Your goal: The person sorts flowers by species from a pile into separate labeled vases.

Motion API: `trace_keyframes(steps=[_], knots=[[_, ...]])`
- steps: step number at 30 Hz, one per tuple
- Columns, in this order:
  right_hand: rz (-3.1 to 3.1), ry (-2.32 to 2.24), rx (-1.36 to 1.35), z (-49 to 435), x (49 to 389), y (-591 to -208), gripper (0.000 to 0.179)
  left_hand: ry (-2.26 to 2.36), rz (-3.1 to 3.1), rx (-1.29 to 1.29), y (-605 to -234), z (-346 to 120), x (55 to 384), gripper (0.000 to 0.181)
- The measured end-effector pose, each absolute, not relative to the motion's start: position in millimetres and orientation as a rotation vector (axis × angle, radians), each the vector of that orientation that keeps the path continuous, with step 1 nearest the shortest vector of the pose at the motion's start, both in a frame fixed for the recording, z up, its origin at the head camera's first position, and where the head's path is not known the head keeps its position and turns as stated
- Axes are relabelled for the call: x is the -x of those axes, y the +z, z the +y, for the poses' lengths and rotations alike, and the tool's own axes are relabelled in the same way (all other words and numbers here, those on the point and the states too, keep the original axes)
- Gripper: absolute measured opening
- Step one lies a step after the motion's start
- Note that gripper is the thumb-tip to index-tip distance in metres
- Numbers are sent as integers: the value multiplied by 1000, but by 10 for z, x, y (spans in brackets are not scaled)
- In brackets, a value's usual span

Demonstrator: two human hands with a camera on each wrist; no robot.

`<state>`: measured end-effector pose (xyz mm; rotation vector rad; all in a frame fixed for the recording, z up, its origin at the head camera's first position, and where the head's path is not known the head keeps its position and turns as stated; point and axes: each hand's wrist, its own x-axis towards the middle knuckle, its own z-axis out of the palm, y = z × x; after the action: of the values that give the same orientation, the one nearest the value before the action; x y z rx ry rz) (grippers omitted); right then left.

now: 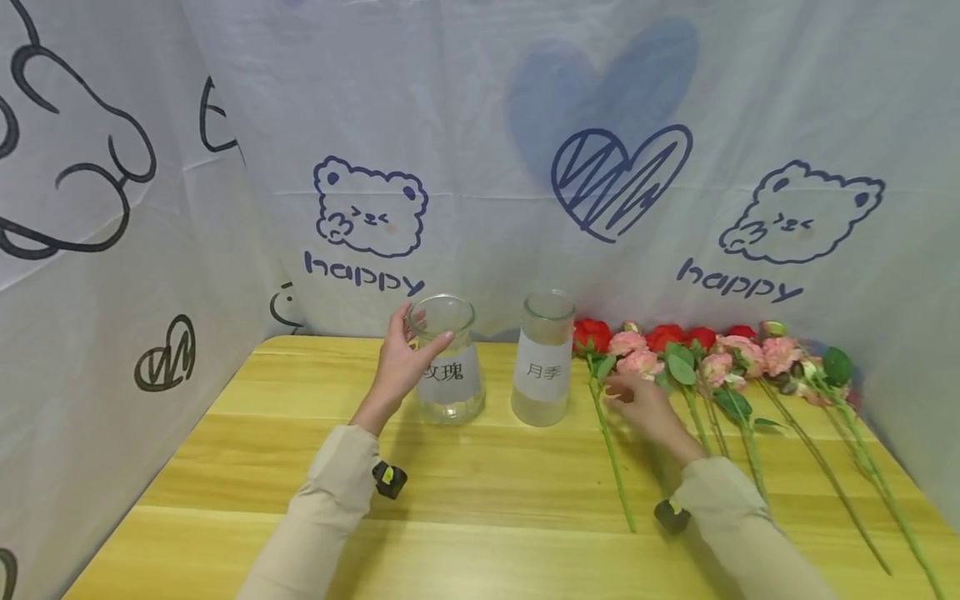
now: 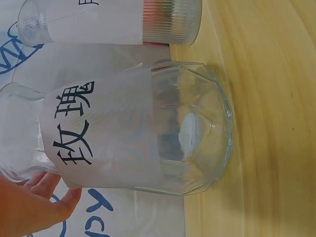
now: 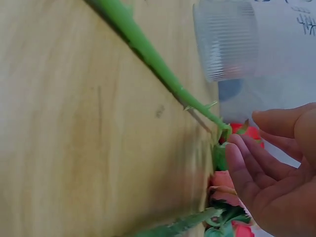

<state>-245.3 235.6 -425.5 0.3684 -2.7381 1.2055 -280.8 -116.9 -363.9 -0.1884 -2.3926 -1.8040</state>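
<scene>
A wide glass vase with a white paper label stands on the table, and my left hand grips it by the narrow neck, thumb across the front and fingers at the far side. The left wrist view shows the black characters on this label and the faceted clear base. My right hand hovers beside a red rose that lies on the tabletop. In the right wrist view its thumb and fingers are apart near the thorny green stem, with nothing between them.
A slimmer ribbed glass vase, also labelled, stands between the wide vase and the flowers. Several red and pink blooms lie along the back right, stems pointing toward the front. A printed white cloth hangs behind the wooden table.
</scene>
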Motion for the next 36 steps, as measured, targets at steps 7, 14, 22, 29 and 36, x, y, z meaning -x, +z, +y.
trace_keyframes(steps=[7,14,22,29,36], knots=[[-2755,1146,-339,2347,2524,-4353,26,-1790,-2365,205,-3656,-1157,2832,88],[-2798,1188,-280,2321,2563,-4393,33,-1798,-2309,230,-3664,-1146,2823,85],[-2897,1203,-240,2287,2610,-4394,36,-1824,-2274,240,-3686,-1146,2835,85],[-2935,1350,-120,2247,2584,-4369,15,-1834,-2270,235,-3716,-1141,2833,85],[-2844,1644,-65,2232,2548,-4356,11,-1824,-2268,230,-3725,-1134,2822,85]])
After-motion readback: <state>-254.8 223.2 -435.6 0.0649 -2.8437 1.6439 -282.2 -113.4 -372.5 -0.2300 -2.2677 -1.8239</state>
